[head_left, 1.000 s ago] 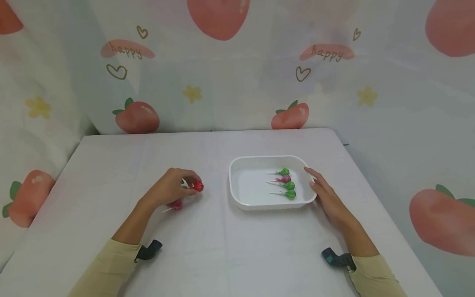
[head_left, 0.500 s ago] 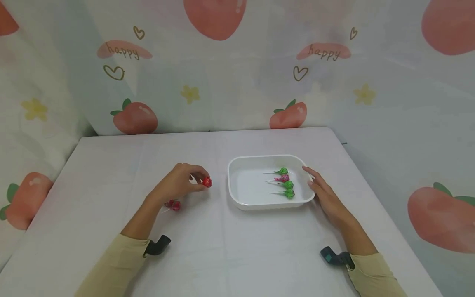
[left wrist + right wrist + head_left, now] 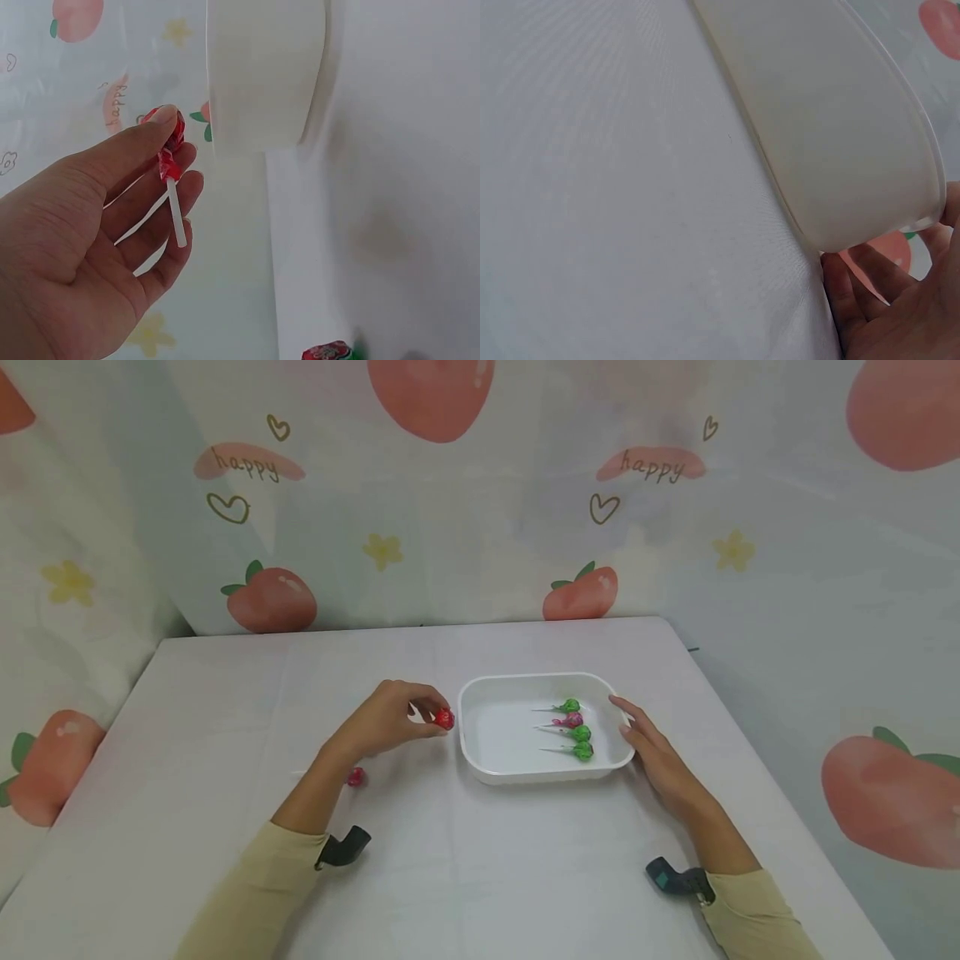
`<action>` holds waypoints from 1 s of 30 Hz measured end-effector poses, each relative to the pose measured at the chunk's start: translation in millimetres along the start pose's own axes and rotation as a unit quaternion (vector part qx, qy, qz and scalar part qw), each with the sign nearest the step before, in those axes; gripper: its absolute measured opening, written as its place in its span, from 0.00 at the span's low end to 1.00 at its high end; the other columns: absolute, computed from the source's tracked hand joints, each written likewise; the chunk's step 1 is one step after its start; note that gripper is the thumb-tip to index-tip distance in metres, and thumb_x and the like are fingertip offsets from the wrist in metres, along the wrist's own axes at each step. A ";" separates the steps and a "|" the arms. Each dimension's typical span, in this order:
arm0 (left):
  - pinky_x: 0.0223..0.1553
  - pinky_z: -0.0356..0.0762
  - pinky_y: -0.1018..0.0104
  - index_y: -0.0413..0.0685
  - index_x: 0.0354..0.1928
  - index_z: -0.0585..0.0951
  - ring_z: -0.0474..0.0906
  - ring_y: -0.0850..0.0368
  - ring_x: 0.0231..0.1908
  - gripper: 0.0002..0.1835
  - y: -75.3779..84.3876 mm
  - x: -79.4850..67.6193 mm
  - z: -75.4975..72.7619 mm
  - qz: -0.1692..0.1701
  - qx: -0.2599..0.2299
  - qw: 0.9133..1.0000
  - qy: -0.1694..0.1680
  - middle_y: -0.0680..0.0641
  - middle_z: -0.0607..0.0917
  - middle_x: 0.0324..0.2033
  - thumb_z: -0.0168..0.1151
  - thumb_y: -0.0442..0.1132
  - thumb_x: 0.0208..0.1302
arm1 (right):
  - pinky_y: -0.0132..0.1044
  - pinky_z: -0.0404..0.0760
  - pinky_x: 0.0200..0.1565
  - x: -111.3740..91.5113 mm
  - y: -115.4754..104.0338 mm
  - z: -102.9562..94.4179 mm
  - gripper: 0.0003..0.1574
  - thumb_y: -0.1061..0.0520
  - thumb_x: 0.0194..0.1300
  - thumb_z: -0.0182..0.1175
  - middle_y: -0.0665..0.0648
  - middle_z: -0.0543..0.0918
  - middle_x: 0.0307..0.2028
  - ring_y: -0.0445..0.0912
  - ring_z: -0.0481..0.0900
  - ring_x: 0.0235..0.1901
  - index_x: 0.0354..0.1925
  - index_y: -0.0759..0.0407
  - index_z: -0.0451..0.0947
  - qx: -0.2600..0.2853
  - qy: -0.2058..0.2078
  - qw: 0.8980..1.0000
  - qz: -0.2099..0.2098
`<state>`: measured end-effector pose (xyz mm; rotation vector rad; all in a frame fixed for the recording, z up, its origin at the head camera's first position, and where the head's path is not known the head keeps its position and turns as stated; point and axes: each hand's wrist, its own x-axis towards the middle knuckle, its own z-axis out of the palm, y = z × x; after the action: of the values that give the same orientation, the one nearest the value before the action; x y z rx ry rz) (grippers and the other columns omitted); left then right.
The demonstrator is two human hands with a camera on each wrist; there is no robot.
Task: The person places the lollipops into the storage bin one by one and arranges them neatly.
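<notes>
My left hand (image 3: 397,718) pinches a red-wrapped lollipop (image 3: 171,142) by its candy end between thumb and fingers, its white stick slanting down past the palm. The candy is just left of the near-left rim of a white tray (image 3: 487,727), over the table. My right hand (image 3: 660,760) holds the tray's right end, thumb at the rim and other fingers against the outer wall. Inside the tray lie green lollipops (image 3: 582,751) and one pink lollipop (image 3: 572,720), in a column with sticks pointing left. Another red lollipop (image 3: 356,777) lies on the table, partly hidden behind my left wrist.
The table (image 3: 465,860) has a white cloth. A patterned curtain (image 3: 480,527) with peaches and stars hangs behind and at the sides. Dark wrist cameras (image 3: 348,846) sit on both forearms. Green and red wrappers (image 3: 328,351) show at the bottom of the left wrist view.
My left hand has carried the red lollipop rightward and slightly away from me, up to the tray's left side. My right hand stays at the tray's right end.
</notes>
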<state>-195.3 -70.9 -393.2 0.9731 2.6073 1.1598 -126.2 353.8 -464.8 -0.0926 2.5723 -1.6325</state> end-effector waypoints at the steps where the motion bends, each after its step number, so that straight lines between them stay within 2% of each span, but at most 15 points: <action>1: 0.49 0.80 0.54 0.48 0.48 0.88 0.81 0.60 0.40 0.15 0.9 1.7 1.0 0.006 -0.003 1.000 0.000 0.59 0.87 0.35 0.79 0.37 0.59 | 0.69 0.42 0.71 0.0 0.0 0.0 0.34 0.43 0.85 0.41 0.53 0.41 0.82 0.60 0.35 0.80 0.83 0.40 0.50 0.000 0.000 1.000 0.000; 5: 0.48 0.80 0.54 0.47 0.47 0.88 0.81 0.59 0.39 0.14 2.1 9.0 7.1 0.027 -0.008 1.000 0.002 0.58 0.87 0.35 0.79 0.36 0.59 | 0.69 0.43 0.71 -0.2 -0.4 0.2 0.35 0.41 0.84 0.41 0.53 0.42 0.82 0.60 0.35 0.80 0.83 0.40 0.50 0.001 0.000 1.000 0.000; 10: 0.47 0.80 0.56 0.47 0.46 0.88 0.81 0.56 0.40 0.13 4.5 16.7 16.8 0.032 -0.011 0.999 0.007 0.58 0.87 0.36 0.79 0.35 0.59 | 0.69 0.42 0.71 -0.2 -0.8 0.2 0.35 0.42 0.85 0.41 0.53 0.41 0.83 0.61 0.35 0.80 0.83 0.41 0.50 -0.001 0.001 1.000 0.001; 17: 0.45 0.79 0.64 0.46 0.47 0.88 0.80 0.60 0.38 0.14 12.9 26.0 31.3 0.036 -0.016 0.999 0.001 0.57 0.86 0.36 0.79 0.36 0.59 | 0.69 0.42 0.71 -0.9 -2.0 0.2 0.35 0.43 0.85 0.41 0.53 0.41 0.83 0.62 0.34 0.79 0.83 0.41 0.50 -0.001 0.000 1.000 0.005; 22: 0.44 0.80 0.64 0.46 0.47 0.88 0.80 0.61 0.37 0.13 19.8 34.7 41.6 0.048 -0.029 0.998 -0.011 0.57 0.86 0.35 0.78 0.36 0.60 | 0.69 0.42 0.71 -0.8 -3.1 -0.3 0.34 0.45 0.85 0.40 0.53 0.41 0.83 0.61 0.35 0.79 0.83 0.40 0.50 0.001 0.000 1.000 0.006; 30: 0.42 0.80 0.67 0.47 0.46 0.88 0.81 0.62 0.37 0.12 29.3 46.5 60.8 0.035 -0.041 0.998 -0.031 0.58 0.86 0.35 0.77 0.36 0.61 | 0.69 0.42 0.71 -0.8 -2.6 -0.2 0.34 0.45 0.85 0.40 0.53 0.41 0.83 0.62 0.34 0.79 0.83 0.40 0.49 0.002 -0.001 1.000 0.007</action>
<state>-195.2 9.6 -408.5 1.0735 2.4753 1.2214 -125.4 352.9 -462.3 -0.0768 2.5626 -1.6314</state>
